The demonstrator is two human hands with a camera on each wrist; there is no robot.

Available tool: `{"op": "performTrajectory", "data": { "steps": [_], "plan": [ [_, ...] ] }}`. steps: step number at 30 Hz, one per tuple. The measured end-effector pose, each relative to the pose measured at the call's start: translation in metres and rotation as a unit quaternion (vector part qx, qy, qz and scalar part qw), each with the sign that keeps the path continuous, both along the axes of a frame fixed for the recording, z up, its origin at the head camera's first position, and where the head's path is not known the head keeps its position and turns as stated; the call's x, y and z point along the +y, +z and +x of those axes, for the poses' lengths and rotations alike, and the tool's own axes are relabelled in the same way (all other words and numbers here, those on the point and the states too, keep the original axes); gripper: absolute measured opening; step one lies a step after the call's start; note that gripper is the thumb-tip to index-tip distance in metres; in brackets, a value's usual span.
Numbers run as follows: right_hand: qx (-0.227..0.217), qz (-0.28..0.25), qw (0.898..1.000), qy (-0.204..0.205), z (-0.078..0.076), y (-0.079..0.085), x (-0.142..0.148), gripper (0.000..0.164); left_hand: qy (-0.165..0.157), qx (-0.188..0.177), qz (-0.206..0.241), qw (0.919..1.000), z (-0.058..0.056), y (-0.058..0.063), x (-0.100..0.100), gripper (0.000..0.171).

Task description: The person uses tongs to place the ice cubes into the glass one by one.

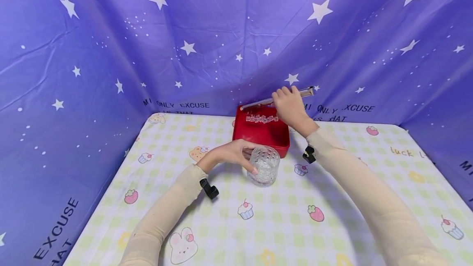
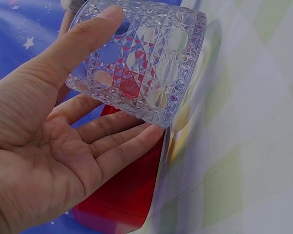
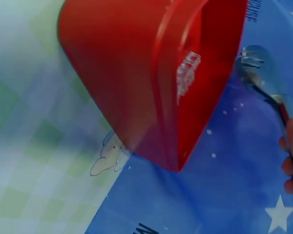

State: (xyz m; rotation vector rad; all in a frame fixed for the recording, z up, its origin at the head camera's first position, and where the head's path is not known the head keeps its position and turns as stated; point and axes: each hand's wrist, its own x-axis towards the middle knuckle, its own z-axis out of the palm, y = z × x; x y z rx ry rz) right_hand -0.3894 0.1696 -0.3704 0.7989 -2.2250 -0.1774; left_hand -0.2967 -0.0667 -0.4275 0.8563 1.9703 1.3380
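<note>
My left hand [image 1: 234,153] is at the side of a clear cut-pattern glass [image 1: 267,167], thumb on the near side and fingers on the far side. In the left wrist view the thumb lies across the glass [image 2: 136,58], with the fingertips at its lower edge. Beyond the glass is a deep red box [image 1: 260,134] with an open top. A row of small clear cubes [image 1: 262,118] shows inside it. My right hand [image 1: 290,106] grips long metal tongs [image 1: 255,104] above the box's back rim. In the right wrist view the tongs' head [image 3: 259,68] is beside the box's opening.
A checked tablecloth [image 1: 207,233] with cupcake and strawberry prints covers the table. Blue star-patterned curtains [image 1: 214,19] hang behind the box and at both sides, close to the table's back edge. Black wrist straps [image 1: 210,189] are on both sleeves.
</note>
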Motion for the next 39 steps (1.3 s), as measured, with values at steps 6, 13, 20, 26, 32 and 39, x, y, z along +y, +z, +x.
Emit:
{"op": "performTrajectory", "data": {
  "steps": [6, 13, 20, 26, 32, 39],
  "plan": [
    [0.049, -0.083, 0.995, 0.028, 0.004, 0.009, 0.013, 0.015, 0.005, -0.002, -0.007, 1.0, -0.001, -0.001, 0.0, 0.077],
    [0.064, -0.116, 0.99, 0.04, 0.014, 0.018, 0.028, 0.012, 0.009, -0.004, -0.007, 0.9999, -0.002, -0.001, 0.0, 0.079],
    [0.08, -0.131, 0.983, 0.102, 0.018, 0.015, 0.042, 0.018, 0.007, -0.004, -0.003, 1.0, -0.002, -0.001, -0.001, 0.078],
    [0.076, -0.124, 0.975, 0.166, 0.022, 0.015, 0.052, 0.02, 0.0, -0.005, 0.001, 1.0, -0.002, -0.003, 0.0, 0.078],
    [0.082, -0.096, 0.969, 0.21, 0.027, 0.016, 0.057, 0.038, -0.003, -0.003, 0.008, 1.0, -0.002, -0.004, 0.0, 0.078],
    [0.089, -0.044, 0.957, 0.271, 0.03, 0.014, 0.063, 0.037, -0.003, -0.002, 0.007, 1.0, -0.002, -0.003, 0.0, 0.076]
  ]
}}
